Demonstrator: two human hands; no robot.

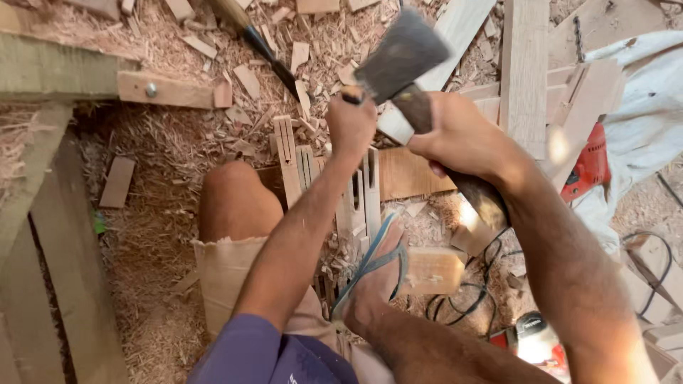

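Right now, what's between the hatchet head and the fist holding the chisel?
In the head view, nothing: bare air separates the hatchet head, raised by the right hand, from the chisel's top in the left hand.

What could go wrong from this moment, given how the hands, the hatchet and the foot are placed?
1. The right hand holds the hatchet raised just above the left hand, which grips a chisel handle; a missed blow might hit the fingers.
2. The foot, in an open sandal, pins the slotted wood pieces; a slip may cut it.
3. Cables lie close to the work.
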